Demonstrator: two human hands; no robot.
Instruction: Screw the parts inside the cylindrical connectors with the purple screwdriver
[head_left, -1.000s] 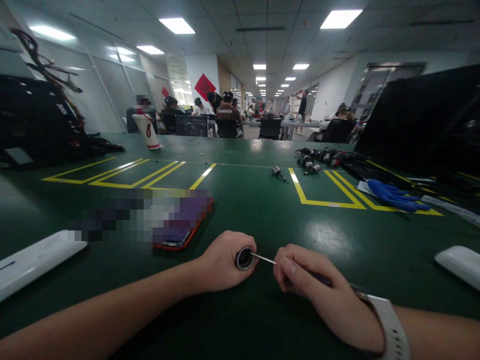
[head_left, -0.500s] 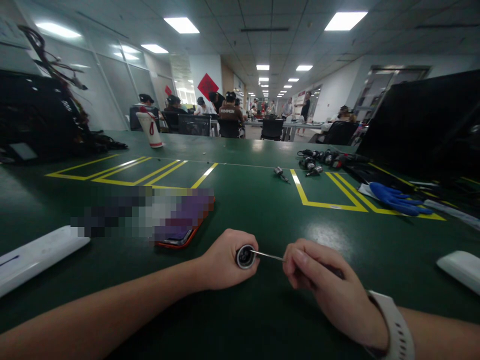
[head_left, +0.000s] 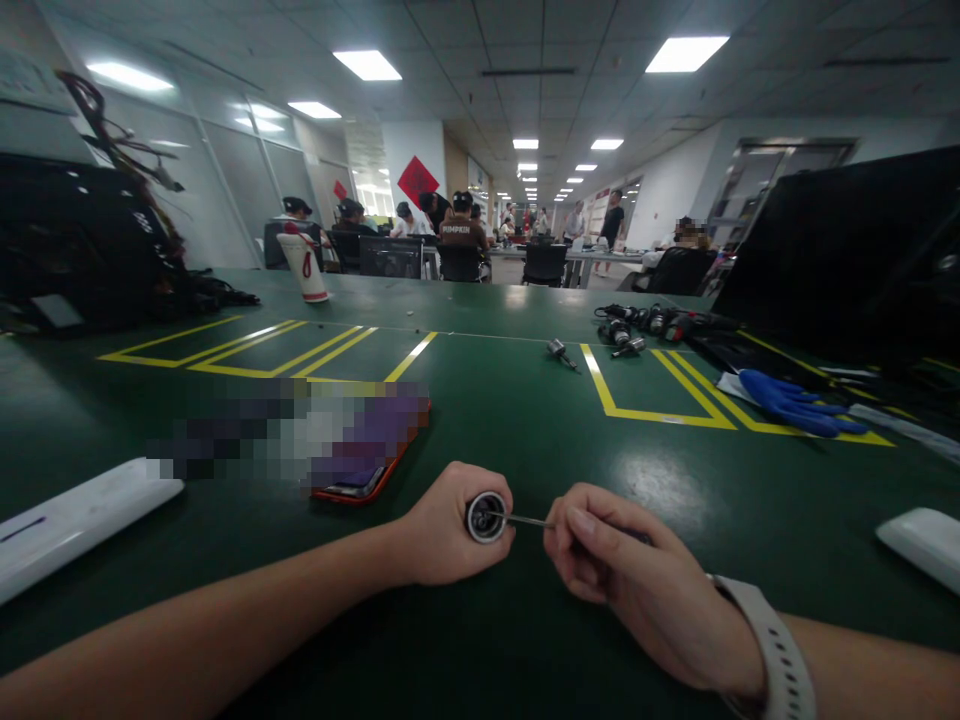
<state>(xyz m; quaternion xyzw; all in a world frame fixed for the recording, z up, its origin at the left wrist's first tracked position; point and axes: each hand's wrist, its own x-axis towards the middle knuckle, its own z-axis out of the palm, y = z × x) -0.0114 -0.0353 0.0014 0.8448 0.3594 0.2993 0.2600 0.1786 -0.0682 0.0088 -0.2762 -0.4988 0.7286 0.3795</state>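
Note:
In the lower middle, my left hand is wrapped round a small hollow cylinder. Its open end has a silvery rim and faces me; the rest is hidden in the fist. From the right, my right hand pinches a screwdriver with a thin metal shaft, its dark handle mostly covered by the palm. The shaft reaches into the cylinder's mouth; what its tip touches inside is too small to tell. Both hands are above the green tabletop, a short gap between them.
A phone in an orange-edged case lies beyond my left hand. White plastic casings sit left and right. Farther off are metal parts, a blue glove and a paper cup. People sit in the background.
My right hand has moved left, closer to the left hand, and the screwdriver's shaft reaches farther into the cylinder. The cylinder's mouth has turned slightly more towards me.

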